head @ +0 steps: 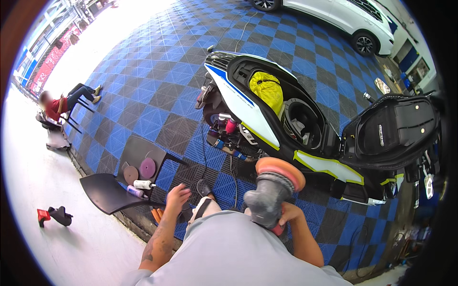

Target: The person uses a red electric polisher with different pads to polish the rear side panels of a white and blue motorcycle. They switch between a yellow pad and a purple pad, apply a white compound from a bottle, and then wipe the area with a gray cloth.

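Observation:
My right hand (290,213) grips the handle of a grey polisher (266,196) close to my body. Its round orange foam pad (281,171) tilts up towards a motor scooter (247,96). Yellow-green masking tape (332,175) borders white body panels (323,164) on the scooter's near side. The scooter's seat (393,130) is flipped up, baring a storage well that holds a yellow drawstring bag (266,89). Loosely bent and holding nothing visible, my left hand (179,196) hovers near a black chair (137,153). On this chair rest a purple pad (147,168), a brown pad (131,174) and two bottles (143,184).
Cables (234,178) cross the blue and grey floor tiles (171,139) near my feet. A seated person (57,105) is at the far left. Behind the scooter stands a white car (332,21). A red-and-black object (53,215) lies on the pale ground at left.

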### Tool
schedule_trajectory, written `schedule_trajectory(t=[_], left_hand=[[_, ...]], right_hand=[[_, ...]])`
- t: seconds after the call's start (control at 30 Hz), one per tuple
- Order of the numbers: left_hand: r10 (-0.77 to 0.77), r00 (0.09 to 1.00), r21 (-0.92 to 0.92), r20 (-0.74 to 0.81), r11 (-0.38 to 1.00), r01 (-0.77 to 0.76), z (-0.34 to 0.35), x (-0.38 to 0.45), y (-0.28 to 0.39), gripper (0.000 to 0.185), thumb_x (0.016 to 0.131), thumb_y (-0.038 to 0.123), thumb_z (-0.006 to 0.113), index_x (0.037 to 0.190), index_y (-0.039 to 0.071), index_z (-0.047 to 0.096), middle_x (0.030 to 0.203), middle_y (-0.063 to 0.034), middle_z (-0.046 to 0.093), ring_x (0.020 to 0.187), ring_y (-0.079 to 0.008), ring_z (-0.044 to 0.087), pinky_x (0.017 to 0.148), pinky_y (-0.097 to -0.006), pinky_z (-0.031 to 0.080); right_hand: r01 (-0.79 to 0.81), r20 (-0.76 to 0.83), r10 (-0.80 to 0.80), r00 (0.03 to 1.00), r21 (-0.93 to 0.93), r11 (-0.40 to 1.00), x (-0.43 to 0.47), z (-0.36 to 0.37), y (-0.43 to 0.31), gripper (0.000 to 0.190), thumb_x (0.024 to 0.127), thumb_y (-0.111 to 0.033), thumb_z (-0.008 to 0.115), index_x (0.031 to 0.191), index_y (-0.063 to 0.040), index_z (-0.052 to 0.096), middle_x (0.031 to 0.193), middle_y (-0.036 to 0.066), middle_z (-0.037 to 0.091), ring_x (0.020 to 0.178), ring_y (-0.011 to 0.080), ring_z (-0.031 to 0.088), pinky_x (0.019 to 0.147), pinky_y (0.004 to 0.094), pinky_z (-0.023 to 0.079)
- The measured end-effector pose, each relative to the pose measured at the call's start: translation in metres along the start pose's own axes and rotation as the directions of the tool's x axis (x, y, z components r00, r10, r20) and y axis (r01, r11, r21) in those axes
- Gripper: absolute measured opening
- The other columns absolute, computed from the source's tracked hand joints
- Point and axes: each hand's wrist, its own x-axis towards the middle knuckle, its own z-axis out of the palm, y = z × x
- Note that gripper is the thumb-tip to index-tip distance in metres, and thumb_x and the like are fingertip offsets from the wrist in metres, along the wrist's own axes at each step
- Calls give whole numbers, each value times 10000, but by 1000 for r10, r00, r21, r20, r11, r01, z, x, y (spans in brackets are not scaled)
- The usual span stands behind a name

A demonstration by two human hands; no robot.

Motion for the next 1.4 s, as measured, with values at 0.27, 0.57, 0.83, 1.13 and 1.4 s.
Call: schedule_trajectory(t=[0.27,0.57,0.83,1.13,1.4], left_hand=[[-142,878,81,-457,976,201,-197,-30,-112,324,931,409,626,1133,155,620,920,-60,688,773,-210,666,696,-396,485],[-136,913,47,-384,985,167,-267,14,-100,347,928,425,671,1123,139,654,909,-53,723,743,-166,686,685,-346,494],[-137,913,-26,-385,990,138,-364,35,-55,308,941,385,662,1068,105,667,863,-33,716,708,-131,673,632,-293,482],[-144,862,-121,-485,988,97,-427,-15,-54,303,968,344,636,1115,80,659,873,-47,710,751,-148,680,652,-296,507],[-392,582,-341,-713,918,200,-400,-108,-69,338,979,356,621,1165,73,635,956,-73,718,861,-185,693,778,-334,508]], right_hand=[[-107,5,107,994,132,985,44,34,14,1146,495,-246,986,1456,45,434,1365,103,600,1282,232,541,1156,353,339],[-308,68,304,950,48,950,183,125,-4,960,641,-296,922,1430,24,480,1350,134,616,1264,241,576,1110,386,418],[-567,41,577,815,-146,811,326,206,3,839,726,-241,878,1425,0,482,1338,117,612,1226,219,588,1089,375,434],[-532,-41,618,785,-556,639,507,213,9,767,651,-167,931,1299,-17,549,1168,72,639,1081,195,614,992,355,489],[-160,-138,227,964,-984,84,757,194,79,883,553,-325,952,1262,11,549,1162,184,658,1097,335,644,966,407,510]])
